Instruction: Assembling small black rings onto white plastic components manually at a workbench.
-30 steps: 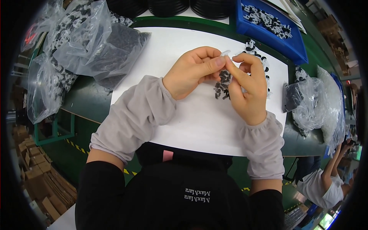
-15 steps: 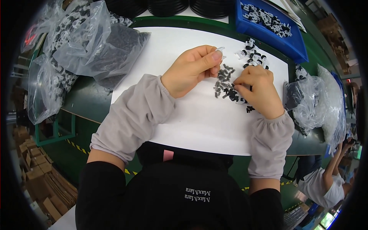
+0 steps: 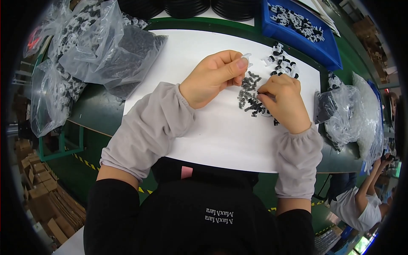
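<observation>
Between thumb and fingers, my left hand (image 3: 216,76) pinches a small white translucent plastic part (image 3: 247,57), raised above the white sheet. My right hand (image 3: 285,101) is closed in a pinch over the small parts; whatever sits between its fingertips is too small to make out. Just left of those fingertips lies a loose pile of small grey pieces (image 3: 247,90). Small black pieces (image 3: 254,109) lie below it, partly under the right hand. Beyond that hand is a cluster of black-and-white plastic parts (image 3: 284,63).
A blue bin (image 3: 338,57) with black-and-white parts stands at the far right. Clear plastic bags of parts (image 3: 95,55) crowd the left, and more bags (image 3: 346,110) lie on the right. White paper (image 3: 212,140) covers the table. Another person (image 3: 359,206) is off to the right.
My right hand has shifted slightly left, its fingertips still low at the parts. Some black pieces beneath it have moved. The left hand stays nearly in place with the white part.
</observation>
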A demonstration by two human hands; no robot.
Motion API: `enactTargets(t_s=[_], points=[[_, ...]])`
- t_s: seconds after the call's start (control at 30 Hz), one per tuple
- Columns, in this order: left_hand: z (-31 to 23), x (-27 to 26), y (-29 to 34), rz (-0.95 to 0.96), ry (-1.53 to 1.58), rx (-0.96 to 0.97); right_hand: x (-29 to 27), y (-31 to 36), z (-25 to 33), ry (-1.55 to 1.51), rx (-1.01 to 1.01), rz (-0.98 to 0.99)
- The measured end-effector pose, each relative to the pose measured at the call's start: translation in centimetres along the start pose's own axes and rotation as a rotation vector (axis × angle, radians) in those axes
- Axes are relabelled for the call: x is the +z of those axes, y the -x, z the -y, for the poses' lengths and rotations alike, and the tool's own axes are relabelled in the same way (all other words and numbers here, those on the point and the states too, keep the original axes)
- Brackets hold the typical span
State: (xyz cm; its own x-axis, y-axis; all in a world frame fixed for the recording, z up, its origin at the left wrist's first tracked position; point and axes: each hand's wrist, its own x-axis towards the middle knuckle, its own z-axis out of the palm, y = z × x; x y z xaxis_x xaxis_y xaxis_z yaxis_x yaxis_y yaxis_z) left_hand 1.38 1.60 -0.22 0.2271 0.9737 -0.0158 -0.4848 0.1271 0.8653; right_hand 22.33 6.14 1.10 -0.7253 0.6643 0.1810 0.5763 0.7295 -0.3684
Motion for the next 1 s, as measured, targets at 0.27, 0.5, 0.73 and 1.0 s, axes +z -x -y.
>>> enactTargets(t_s=[0.27,0.5,0.73,1.0], points=[[0.0,0.0,0.1,0.03,-0.087,0.0,0.2,-0.2,0.6,0.015,-0.029,-0.096],[0.3,-0.1,0.2,0.133,-0.101,0.012,-0.7,-0.5,2.0,-0.699,0.083,-0.293],[0.2,0.2,0.5,0.181,-0.128,-0.013,0.2,-0.5,3.7,-0.639,-0.068,-0.455],[0.5,0.2,0.3,0.168,-0.16,0.006,0.2,-0.1,3.9,-0.606,-0.029,-0.5]])
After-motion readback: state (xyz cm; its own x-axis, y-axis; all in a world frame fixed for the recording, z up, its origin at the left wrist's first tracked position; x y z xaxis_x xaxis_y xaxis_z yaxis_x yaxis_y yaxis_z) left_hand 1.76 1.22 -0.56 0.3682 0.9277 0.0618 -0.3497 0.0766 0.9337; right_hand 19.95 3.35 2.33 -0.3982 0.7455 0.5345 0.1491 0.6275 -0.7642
